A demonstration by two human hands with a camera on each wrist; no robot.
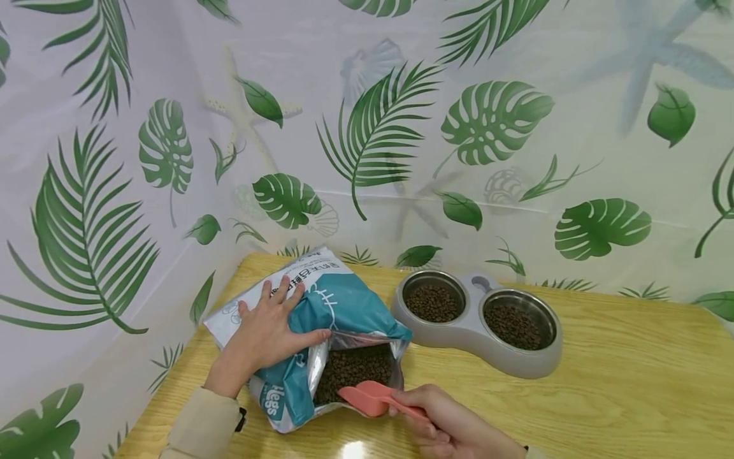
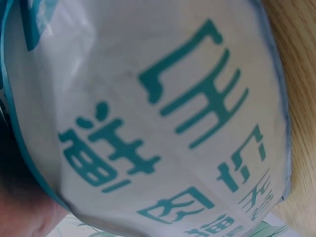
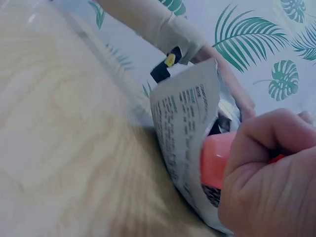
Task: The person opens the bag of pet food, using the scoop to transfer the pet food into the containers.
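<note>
A teal and white pet food bag (image 1: 355, 299) lies on its side, its mouth facing the front and brown kibble (image 1: 358, 366) visible inside. My left hand (image 1: 272, 328) rests on top with fingers spread, the thumb along the upper edge of the mouth. With my right hand (image 1: 450, 421) I grip the handle of a pink scoop (image 1: 369, 398), whose bowl is in the bag's mouth at the lower lip. The right wrist view shows the scoop (image 3: 216, 155) partly behind the bag's printed panel (image 3: 180, 123). Printed bag surface (image 2: 123, 64) fills most of the left wrist view.
Right of the bag stands a grey double feeder (image 1: 473, 319) with two metal bowls, each holding kibble. The wood-grain table (image 1: 631, 389) runs back to a leaf-printed cloth (image 1: 401, 146), which also rises along the left side.
</note>
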